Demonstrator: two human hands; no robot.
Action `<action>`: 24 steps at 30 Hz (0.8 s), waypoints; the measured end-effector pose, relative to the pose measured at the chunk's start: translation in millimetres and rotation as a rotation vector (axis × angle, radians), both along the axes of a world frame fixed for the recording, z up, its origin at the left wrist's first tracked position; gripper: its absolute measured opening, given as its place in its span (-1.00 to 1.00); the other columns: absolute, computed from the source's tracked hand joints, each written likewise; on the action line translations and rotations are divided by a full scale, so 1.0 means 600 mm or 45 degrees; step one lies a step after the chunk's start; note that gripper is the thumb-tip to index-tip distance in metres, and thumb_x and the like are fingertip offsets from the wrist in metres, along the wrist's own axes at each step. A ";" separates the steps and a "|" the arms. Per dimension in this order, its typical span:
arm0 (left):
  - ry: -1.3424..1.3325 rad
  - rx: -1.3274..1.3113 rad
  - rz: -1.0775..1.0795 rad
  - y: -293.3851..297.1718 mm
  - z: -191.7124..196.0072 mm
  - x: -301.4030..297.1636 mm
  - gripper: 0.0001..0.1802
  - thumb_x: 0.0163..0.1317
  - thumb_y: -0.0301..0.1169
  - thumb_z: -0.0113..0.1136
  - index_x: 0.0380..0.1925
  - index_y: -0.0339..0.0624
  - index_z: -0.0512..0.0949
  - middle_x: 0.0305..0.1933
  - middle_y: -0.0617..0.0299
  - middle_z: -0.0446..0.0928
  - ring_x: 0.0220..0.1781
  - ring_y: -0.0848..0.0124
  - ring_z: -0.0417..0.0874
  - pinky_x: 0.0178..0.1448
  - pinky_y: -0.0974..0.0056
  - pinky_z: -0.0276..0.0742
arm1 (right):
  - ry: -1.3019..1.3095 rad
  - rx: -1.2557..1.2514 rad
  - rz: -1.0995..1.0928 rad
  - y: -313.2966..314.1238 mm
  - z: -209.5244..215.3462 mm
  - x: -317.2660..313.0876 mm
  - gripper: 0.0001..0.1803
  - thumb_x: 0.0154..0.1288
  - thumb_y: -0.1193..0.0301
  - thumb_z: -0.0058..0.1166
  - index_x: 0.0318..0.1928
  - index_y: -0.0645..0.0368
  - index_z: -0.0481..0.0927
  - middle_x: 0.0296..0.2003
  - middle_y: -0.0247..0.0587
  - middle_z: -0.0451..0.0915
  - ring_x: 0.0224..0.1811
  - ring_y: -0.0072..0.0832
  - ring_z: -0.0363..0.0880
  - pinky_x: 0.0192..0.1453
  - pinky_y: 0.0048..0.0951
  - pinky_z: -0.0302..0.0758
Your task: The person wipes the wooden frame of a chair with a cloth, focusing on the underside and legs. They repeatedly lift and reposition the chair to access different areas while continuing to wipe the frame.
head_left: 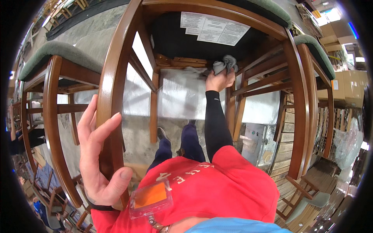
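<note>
A brown wooden chair (111, 89) fills the middle of the view, its dark underside (167, 37) facing me and white paper labels (213, 29) stuck on it. My right hand (220, 80) reaches between the chair's legs and grips a crumpled grey cloth (226, 64) close to the seat frame's inner rail. Beside the chair's front left leg is my left hand (97, 155), fingers and thumb spread apart. Its fingers overlap the leg; whether they press on it I cannot tell.
Another green-padded chair (58, 66) stands close on the left, and one more (316, 58) on the right. Cardboard boxes (347, 87) are stacked at the far right. Wooden slats (283, 163) lie low on the right, near another chair (311, 202).
</note>
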State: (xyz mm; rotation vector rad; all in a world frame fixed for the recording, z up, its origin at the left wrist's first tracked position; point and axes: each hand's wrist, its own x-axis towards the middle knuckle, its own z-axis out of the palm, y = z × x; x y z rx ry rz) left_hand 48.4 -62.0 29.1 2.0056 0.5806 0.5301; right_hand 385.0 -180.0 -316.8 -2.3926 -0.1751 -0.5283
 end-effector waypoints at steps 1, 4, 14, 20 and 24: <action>0.015 0.012 -0.013 0.001 0.002 -0.001 -0.18 -0.03 0.00 0.27 0.19 -0.35 0.57 0.56 -0.23 0.12 0.54 -0.08 0.28 0.54 -0.01 0.17 | 0.055 -0.131 0.028 0.009 -0.006 -0.006 -0.33 0.08 0.09 0.37 0.10 0.33 0.60 0.25 0.12 0.38 0.38 0.10 0.23 0.42 0.21 0.17; 0.029 0.021 -0.016 0.001 0.001 0.002 -0.17 0.04 0.07 0.29 0.19 -0.37 0.56 0.55 -0.26 0.11 0.54 -0.09 0.27 0.54 -0.02 0.17 | 0.086 -0.357 0.182 0.090 -0.012 -0.068 -0.31 0.04 0.07 0.37 0.09 0.32 0.62 0.24 0.16 0.37 0.36 0.12 0.25 0.41 0.25 0.18; -0.034 -0.038 -0.006 -0.002 -0.003 -0.003 -0.19 0.11 0.09 0.30 0.19 -0.36 0.56 0.55 -0.31 0.10 0.57 -0.12 0.22 0.56 -0.05 0.13 | -0.081 -0.602 0.905 0.053 -0.008 -0.024 -0.39 -0.02 0.01 0.38 -0.08 0.23 0.70 0.08 -0.08 0.60 0.25 -0.08 0.42 0.49 0.08 0.16; 0.082 0.088 -0.051 0.004 0.007 -0.003 -0.22 0.07 0.04 0.28 0.17 -0.35 0.59 0.54 -0.33 0.12 0.55 -0.14 0.25 0.56 -0.08 0.11 | -0.152 -0.485 0.280 0.061 -0.030 -0.051 -0.40 0.01 0.06 0.34 -0.04 0.24 0.66 0.12 0.06 0.55 0.24 0.00 0.41 0.41 0.18 0.22; 0.059 0.041 -0.042 0.005 0.001 -0.001 -0.21 0.07 0.05 0.29 0.17 -0.35 0.59 0.53 -0.33 0.12 0.54 -0.14 0.27 0.54 -0.07 0.14 | 0.006 0.021 0.826 0.207 -0.008 -0.133 -0.47 -0.05 0.29 0.40 -0.05 0.30 0.64 0.12 0.10 0.55 0.22 0.11 0.41 0.38 0.00 0.36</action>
